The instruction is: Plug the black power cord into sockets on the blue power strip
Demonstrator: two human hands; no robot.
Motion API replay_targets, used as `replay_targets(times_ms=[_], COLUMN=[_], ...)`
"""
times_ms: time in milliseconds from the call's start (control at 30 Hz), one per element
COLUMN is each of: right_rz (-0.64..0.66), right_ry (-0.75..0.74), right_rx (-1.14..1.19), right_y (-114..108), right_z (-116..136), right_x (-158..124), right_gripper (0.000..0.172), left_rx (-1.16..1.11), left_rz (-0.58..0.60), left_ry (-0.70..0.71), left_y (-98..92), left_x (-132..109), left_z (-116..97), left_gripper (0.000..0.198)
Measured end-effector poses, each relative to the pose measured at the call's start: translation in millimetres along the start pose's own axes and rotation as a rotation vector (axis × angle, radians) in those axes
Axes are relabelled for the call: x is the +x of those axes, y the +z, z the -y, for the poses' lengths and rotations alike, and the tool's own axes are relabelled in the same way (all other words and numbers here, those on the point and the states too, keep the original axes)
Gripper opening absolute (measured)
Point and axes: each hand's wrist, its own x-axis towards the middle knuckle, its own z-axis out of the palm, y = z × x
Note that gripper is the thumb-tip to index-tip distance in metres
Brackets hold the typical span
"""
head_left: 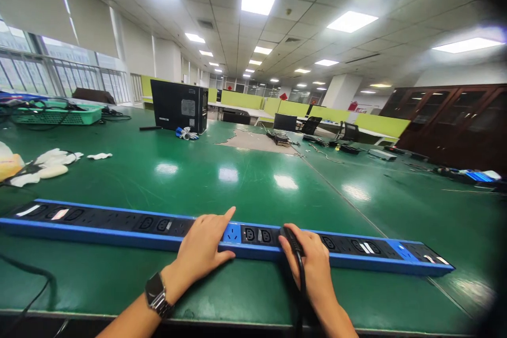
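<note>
A long blue power strip (356, 260) with black socket sections lies across the green table. My left hand (204, 240) rests over its middle, thumb and fingers apart and laid across the strip's edges beside a blue socket (232, 232). To its right, my right hand (311, 259) grips a black power plug (292, 240) at a socket of the strip. Whether the plug is fully seated cannot be seen. A black cord (302, 280) hangs down from the plug past my wrist. White labels mark some of the sockets.
On the green table (190, 174) stand a black computer case (180, 105) and a green basket (59, 114) with cables. White gloves (51, 161) lie at left, blue-white ones (187, 133) by the case. Bare cardboard-coloured patch (253, 141) and electronics are farther back; a dark cord (31, 269) lies front left.
</note>
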Motion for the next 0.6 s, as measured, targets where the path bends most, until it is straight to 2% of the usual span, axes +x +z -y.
replay_targets(times_ms=[100, 267, 400, 467, 533, 600], right_rz=[0.029, -0.025, -0.04, -0.069, -0.088, -0.13], right_ry=[-0.034, -0.062, -0.114, -0.107, -0.096, -0.091], right_rx=[-0.022, -0.133, -0.293, -0.343, -0.349, -0.33], right_y=[-1.0, 3.2, 1.6, -1.8, -5.6, -8.3], right_z=[1.5, 5.1, -1.9, -9.2, -16.4, -21.3], right_x=[0.4, -10.7, -37.3, -55.6, -74.0, -89.5], right_gripper=[0.037, 0.04, 0.069, 0.076, 0.068, 0.048], left_rx=[-0.051, -0.118, -0.142, -0.171, -0.217, -0.263], left_rz=[0.02, 0.051, 0.054, 0.057, 0.069, 0.086], left_ry=[-0.034, -0.071, -0.067, -0.039, 0.005, 0.064], left_y=[-3.4, -8.7, -9.7, -6.8, -0.2, 9.8], left_x=[1.3, 2.5, 3.4, 6.9, 13.9, 24.5], left_z=[-0.9, 0.3, -2.9, -11.0, -24.6, -42.2], left_gripper=[0.097, 0.084, 0.069, 0.064, 0.063, 0.062])
